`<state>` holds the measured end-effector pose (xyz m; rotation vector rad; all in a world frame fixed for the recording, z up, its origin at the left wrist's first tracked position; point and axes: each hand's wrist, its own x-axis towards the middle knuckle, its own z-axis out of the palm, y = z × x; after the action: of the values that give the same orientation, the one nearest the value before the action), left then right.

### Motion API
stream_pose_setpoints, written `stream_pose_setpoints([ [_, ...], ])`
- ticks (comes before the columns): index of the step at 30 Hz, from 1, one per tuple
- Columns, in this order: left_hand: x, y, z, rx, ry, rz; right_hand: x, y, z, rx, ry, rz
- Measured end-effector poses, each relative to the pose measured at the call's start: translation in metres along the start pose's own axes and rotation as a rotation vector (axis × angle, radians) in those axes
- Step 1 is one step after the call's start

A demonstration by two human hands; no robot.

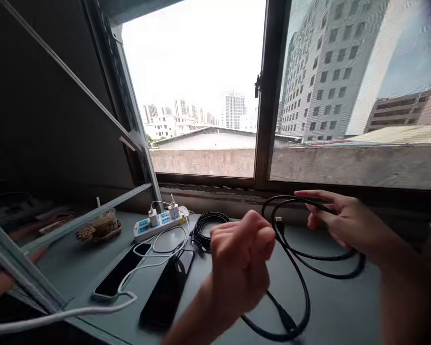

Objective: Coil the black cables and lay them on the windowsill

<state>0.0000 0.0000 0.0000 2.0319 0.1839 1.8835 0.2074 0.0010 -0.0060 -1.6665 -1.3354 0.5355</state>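
Black cable (301, 268) hangs looped between both hands above the desk (345, 306). Left hand (242, 261) fisted around one strand; right hand (339, 220) pinches the loop top, fingers extended. Likely light, floppy, tangle-prone; best gripped near the connector just right of the left hand.

A grey desk (345, 306) bears two phones (167, 290), a power strip (160, 223), and a coiled cable (206, 230) at centre.

Left hand (242, 261) raised mid-frame, fingers curled into a loose fist, back of hand toward camera, forearm running down to the bottom edge. Right hand (339, 220) further forward and to the right, fingers extended and pinching lightly, forearm entering from lower right, blurred.
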Motion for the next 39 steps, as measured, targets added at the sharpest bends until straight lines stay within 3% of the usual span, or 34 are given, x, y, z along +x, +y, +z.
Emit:
stream_pose_setpoints([
  [2,0.012,-0.002,-0.002,-0.027,0.007,-0.018,0.005,0.001,-0.003,0.101,-0.089,-0.011],
  [4,0.022,-0.008,-0.005,-0.009,-0.072,-0.082,0.009,0.002,-0.005,0.196,-0.156,-0.021],
  [7,0.034,-0.026,-0.011,0.108,-0.364,-0.262,0.01,0.002,-0.009,0.327,-0.222,-0.029],
  [9,0.039,-0.043,-0.017,0.194,-0.455,-0.404,0.008,-0.002,-0.011,0.39,-0.208,-0.068],
  [11,0.041,-0.061,-0.023,0.229,-0.514,-0.563,0.005,-0.006,-0.014,0.452,-0.143,-0.107],
  [16,0.041,-0.091,-0.039,0.216,-0.791,-0.984,0.0,-0.012,-0.019,0.531,0.147,-0.196],
  [24,0.033,-0.107,-0.042,0.592,-0.833,-1.195,0.004,-0.017,-0.015,0.697,0.473,-0.348],
  [31,0.034,-0.109,-0.022,0.089,-1.069,-1.064,-0.002,-0.019,-0.014,0.667,0.493,-0.507],
  [33,0.035,-0.104,-0.015,-0.001,-1.075,-0.988,-0.005,-0.02,-0.014,0.63,0.494,-0.526],
  [36,0.036,-0.089,-0.004,-0.229,-0.93,-0.838,-0.009,-0.019,-0.016,0.556,0.419,-0.502],
  [39,0.036,-0.071,0.011,-0.478,-0.696,-0.806,-0.01,-0.017,-0.017,0.457,0.328,-0.47],
])
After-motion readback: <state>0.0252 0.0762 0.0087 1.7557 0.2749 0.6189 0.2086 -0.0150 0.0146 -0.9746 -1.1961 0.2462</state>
